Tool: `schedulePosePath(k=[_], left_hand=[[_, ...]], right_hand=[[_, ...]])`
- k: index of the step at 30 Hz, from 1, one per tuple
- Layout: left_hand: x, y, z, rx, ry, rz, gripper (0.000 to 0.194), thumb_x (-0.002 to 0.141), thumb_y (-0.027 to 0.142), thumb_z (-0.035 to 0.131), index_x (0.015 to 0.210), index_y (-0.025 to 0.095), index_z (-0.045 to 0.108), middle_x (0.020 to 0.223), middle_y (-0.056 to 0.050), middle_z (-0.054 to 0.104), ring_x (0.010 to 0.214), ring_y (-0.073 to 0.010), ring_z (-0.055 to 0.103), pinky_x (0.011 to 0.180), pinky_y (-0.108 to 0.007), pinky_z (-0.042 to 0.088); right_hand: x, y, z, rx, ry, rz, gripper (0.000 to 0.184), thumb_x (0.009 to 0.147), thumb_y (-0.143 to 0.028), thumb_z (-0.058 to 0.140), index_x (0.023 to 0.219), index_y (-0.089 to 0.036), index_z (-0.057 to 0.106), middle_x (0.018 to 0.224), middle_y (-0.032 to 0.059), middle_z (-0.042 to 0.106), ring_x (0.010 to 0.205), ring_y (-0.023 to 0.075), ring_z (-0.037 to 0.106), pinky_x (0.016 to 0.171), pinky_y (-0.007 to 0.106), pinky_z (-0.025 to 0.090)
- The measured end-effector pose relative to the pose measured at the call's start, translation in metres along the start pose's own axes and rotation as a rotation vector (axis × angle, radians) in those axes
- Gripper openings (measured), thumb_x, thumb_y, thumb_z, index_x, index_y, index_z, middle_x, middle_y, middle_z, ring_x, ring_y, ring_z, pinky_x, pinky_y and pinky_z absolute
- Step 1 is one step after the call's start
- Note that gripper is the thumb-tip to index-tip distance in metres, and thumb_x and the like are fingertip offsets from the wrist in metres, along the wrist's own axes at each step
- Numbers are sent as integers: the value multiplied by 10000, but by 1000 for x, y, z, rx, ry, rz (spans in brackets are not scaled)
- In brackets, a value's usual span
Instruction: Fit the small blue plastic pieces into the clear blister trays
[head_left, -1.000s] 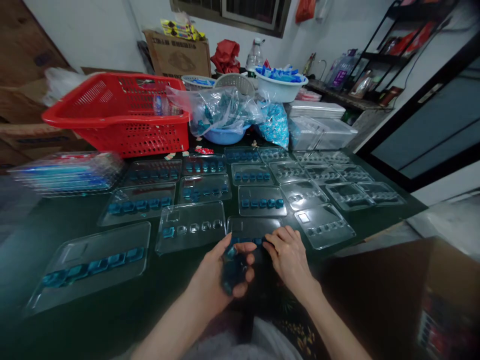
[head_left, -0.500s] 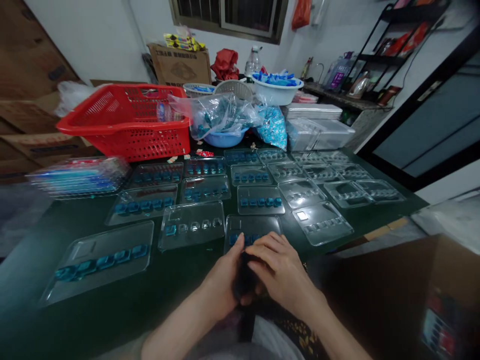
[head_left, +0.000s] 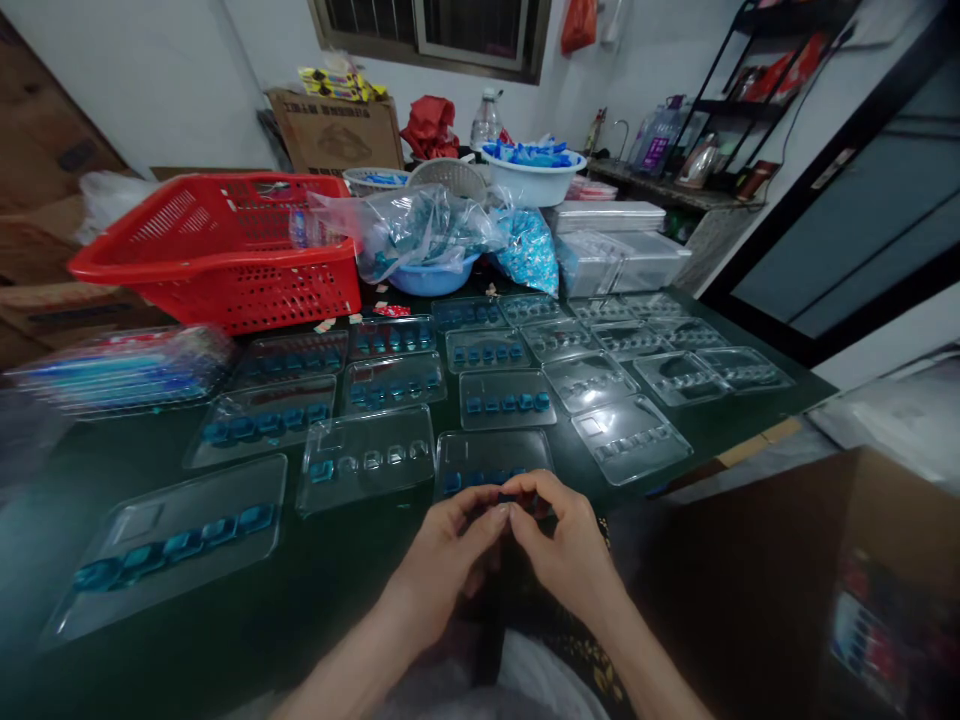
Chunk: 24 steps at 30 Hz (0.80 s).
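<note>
My left hand [head_left: 448, 545] and my right hand [head_left: 564, 532] meet at the table's near edge. Thumbs and forefingers of both are pinched together, tips touching; anything between them is too small or hidden to make out. Just beyond the fingers lies a clear plastic blister tray [head_left: 517, 448] with blue pieces in its row of pockets, partly covered by my hands. To its left, another clear tray [head_left: 375, 486] has one blue piece [head_left: 322, 470] in its leftmost pocket and bare pockets beside it. A tray [head_left: 187, 508] with a full row of blue pieces sits farther left.
Several more trays cover the dark green table [head_left: 300, 600]. Behind them stand a red basket [head_left: 225, 262], a blue basin [head_left: 435, 278] under a plastic bag, a bag of small blue packets [head_left: 525, 250] and stacked clear trays [head_left: 626, 262]. A cardboard box [head_left: 780, 580] is at right.
My hands have come together fingertip to fingertip; before, the left was cupped around a dark shape with the right over it. The whole view has shifted slightly.
</note>
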<state>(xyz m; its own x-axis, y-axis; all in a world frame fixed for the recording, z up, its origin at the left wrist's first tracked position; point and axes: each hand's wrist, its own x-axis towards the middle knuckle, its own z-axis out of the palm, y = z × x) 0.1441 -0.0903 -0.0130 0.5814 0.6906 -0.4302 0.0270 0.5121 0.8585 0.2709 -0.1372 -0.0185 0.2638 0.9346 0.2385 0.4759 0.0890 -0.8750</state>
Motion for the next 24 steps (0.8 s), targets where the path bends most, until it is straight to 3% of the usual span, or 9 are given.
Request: schedulePosePath(k=[4,10,16,21,24], left_hand=[[1,0,-3,128,152,106,230,686,296,616,861,147,635,468,31,494,402,-66,389,366,-161,268],[1,3,-1,211,190,288,128,692,223,598,765,151,674,599,-12,580,596,-120,521,494,-167,370],[4,-3,-8,-156,-13,-88,160,720,316,565,715,156,582,490,27,478,374,-59,393,321,-149,185],[5,-8,-9,-347,-272,-217,172,743,284,536,651,140,522,546,19,446,374,-41,404,313,-152,117],[5,-9,-7,-351,-317,-246,153,743,266,540,664,136,522,572,15,440,391,-36,408,320,-153,103]], right_hand=[[-2,2,4,20,10,33,168,731,-131,474,848,-181,583,769,20,585,678,131,540,579,234,447],[-7,-2,15,-14,70,-6,203,707,-88,475,854,-189,573,814,38,557,779,163,529,682,289,450],[-9,-4,0,88,-36,-66,208,755,-122,512,923,-213,594,879,38,536,790,147,529,671,273,460],[-12,-2,-8,127,-68,-135,230,783,-120,505,942,-241,618,893,34,527,795,135,543,687,271,466],[-16,1,-9,98,-55,-170,250,782,-107,506,968,-233,616,855,33,541,767,131,545,649,256,461]])
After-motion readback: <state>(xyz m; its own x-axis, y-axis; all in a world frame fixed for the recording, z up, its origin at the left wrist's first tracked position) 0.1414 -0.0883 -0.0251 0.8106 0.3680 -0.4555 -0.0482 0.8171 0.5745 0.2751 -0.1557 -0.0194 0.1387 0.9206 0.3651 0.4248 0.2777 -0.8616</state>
